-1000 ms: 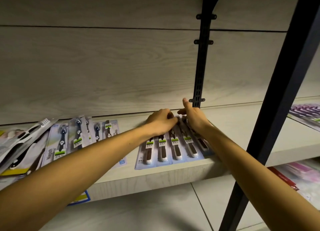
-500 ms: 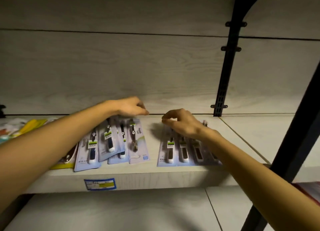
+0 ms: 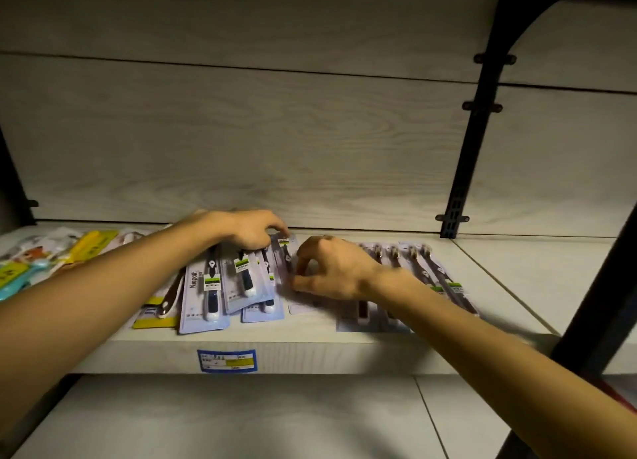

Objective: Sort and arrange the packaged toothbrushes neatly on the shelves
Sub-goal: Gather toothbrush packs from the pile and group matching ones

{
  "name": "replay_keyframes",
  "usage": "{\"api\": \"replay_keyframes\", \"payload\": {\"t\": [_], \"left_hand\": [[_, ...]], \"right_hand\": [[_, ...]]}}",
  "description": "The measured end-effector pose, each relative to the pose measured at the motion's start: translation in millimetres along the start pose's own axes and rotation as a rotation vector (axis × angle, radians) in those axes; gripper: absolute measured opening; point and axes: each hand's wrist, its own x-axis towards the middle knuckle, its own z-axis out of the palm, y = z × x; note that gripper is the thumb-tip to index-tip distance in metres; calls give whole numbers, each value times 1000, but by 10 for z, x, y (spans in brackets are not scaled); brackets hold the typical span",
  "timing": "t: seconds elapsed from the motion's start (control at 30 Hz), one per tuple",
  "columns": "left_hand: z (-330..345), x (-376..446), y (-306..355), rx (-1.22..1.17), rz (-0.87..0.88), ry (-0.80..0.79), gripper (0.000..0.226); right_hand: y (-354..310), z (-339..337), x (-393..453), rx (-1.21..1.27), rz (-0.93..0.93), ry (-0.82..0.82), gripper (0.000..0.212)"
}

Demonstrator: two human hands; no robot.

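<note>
1. Fingers first: the right hand (image 3: 332, 270) has its fingertips (image 3: 300, 265) curled in a pinch at the edge of a pale blister pack (image 3: 286, 262) in the middle of the shelf; the grip looks closed on it, though blur softens the contact.
2. The left hand (image 3: 246, 231) lies knuckles-up with fingers bent, pressing on the top ends of the overlapping blue-card packs (image 3: 220, 286).
3. Those packs are flat, glossy cards with clear plastic bubbles, each holding a dark-handled toothbrush with a white tip and a green-and-white sticker; they fan untidily, front ends near the shelf's lip.
4. To the right, a row of brown-handled packs (image 3: 431, 279) lies side by side, partly under the right forearm.
5. The shelf (image 3: 310, 351) is pale, matte wood-grain board with a blue-and-yellow price label (image 3: 226, 359) on its front edge.
6. A black slotted metal upright (image 3: 472, 141) runs up the grained back panel.
7. Far left, yellow and teal packets (image 3: 51, 262) lie jumbled.
</note>
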Motion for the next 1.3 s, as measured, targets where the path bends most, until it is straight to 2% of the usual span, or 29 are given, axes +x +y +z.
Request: {"api": "replay_keyframes", "payload": {"t": [0.13,0.23,0.33,0.5,0.6,0.67,0.73,0.83,0.93,1.0,1.2,1.3], "left_hand": [[-73,27,46,10,67,1,53],[-58,52,96,-26,97,56,64],[-30,109,169,21,156,156,79],[-12,253,415,104,260,160,64],[-37,303,551,174,296,219,54],[-53,308,619,193,287,300,61],[-59,315,683,218,245,387,73],[-38,321,786,287,91,385,80],[44,293,882,301,-26,241,65],[110,268,988,308,-39,191,65],[209,152,1223,345,27,232,55],[245,-26,1181,425,86,371,63]], "right_hand": [[-9,-109,-26,-107,74,188,32],[145,-344,-27,75,187,241,32],[416,-540,-60,210,211,218,19],[786,-746,-144,317,168,85,21],[1004,-788,-198,345,248,162,25],[1137,-735,-266,335,356,284,37],[1209,-629,-352,460,464,375,51],[1255,-427,-455,638,528,367,53],[1228,-262,-529,555,499,325,51],[1197,-186,-551,484,490,334,49],[1019,-90,-662,425,472,317,47],[923,-95,-853,284,437,291,45]]}}
